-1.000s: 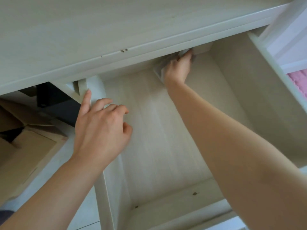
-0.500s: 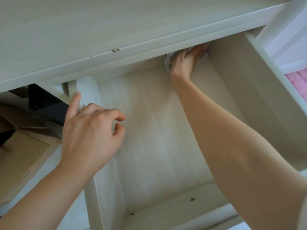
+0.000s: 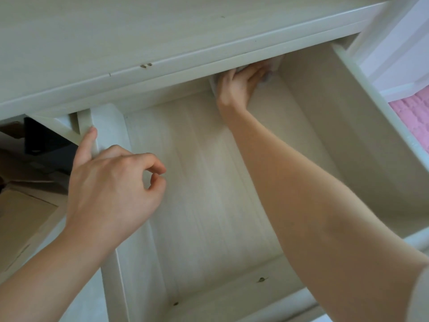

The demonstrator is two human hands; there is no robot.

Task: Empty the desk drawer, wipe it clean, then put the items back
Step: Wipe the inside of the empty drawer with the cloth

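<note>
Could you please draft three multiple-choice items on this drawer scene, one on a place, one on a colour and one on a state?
1. Where in the drawer is the right hand?
A. far right corner
B. near left corner
C. outside it

2. What colour is the surface beyond the drawer's right wall?
A. green
B. pink
C. black

3. What lies on the drawer's floor apart from the cloth?
A. books
B. pens
C. nothing visible

Answers:
1 A, the hand reaches the back corner under the desk top.
2 B, a pink patch shows there.
3 C, the bare wood floor shows, while the left hand rests on the left wall.
</note>
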